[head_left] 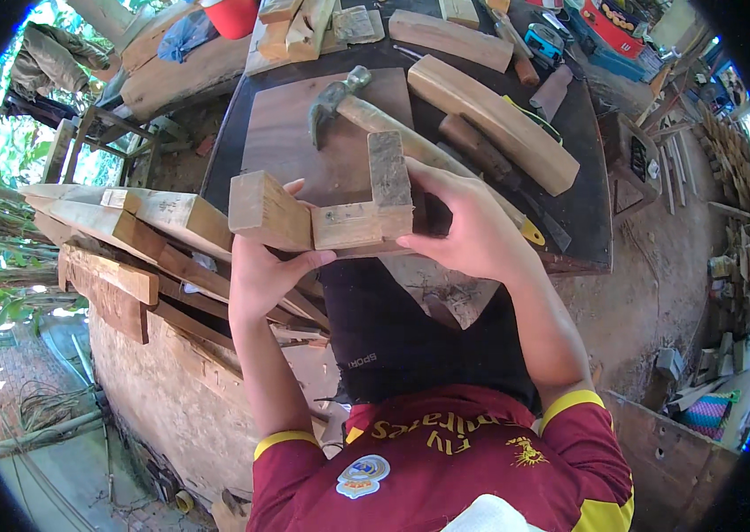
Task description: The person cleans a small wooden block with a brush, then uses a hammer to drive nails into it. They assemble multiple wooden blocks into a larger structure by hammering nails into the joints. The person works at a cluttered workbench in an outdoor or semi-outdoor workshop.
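Observation:
Between my two hands is a U-shaped piece of joined wooden blocks (344, 225), held above the near edge of the dark table. My left hand (261, 270) grips its left end, thumb along the lower edge and fingertips showing behind the block. Around its right end my right hand (464, 222) is closed, with the thumb near the lower corner. Just beyond the piece, a claw hammer (339, 99) lies on a flat board (273, 124), its wooden handle running toward the right. A chisel (479, 149) with a brown handle rests beside the hammer handle.
A thick wooden beam (495, 124) lies on the table (583, 222), with more wood blocks (450, 40) behind. A blue tape measure (543, 43) sits at the far right. Stacked planks (118, 226) stand on the left. A red bucket (231, 16) is at the back.

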Tool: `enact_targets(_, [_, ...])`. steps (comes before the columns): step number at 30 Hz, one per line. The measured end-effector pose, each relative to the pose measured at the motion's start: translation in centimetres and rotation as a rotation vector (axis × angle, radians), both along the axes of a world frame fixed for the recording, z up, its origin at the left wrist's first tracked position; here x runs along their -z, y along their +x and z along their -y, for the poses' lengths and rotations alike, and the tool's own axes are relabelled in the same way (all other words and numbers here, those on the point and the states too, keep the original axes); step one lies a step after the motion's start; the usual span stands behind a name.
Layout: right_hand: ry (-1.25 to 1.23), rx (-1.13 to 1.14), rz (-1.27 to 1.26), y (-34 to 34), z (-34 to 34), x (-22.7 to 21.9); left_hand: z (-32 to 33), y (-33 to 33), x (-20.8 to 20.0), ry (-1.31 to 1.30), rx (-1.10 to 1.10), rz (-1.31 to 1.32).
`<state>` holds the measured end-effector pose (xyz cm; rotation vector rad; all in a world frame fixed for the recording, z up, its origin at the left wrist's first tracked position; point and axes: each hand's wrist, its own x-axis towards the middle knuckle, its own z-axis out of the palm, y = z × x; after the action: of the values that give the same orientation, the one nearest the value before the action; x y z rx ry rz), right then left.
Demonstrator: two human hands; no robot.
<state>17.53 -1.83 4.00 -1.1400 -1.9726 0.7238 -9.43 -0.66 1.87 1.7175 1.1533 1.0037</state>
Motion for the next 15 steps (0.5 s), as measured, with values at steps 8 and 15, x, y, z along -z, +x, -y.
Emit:
enact_targets(8, [-0.016, -0.008, 0.040, 0.21, 0.38, -0.50, -0.21, -0.46, 0.29, 0.063, 0.044, -0.114])
enact_targets(15, [-0.015, -0.002, -0.003, 0.12, 0.61, 0.09, -0.13, -0.33, 0.15, 0.081, 0.045, -0.094])
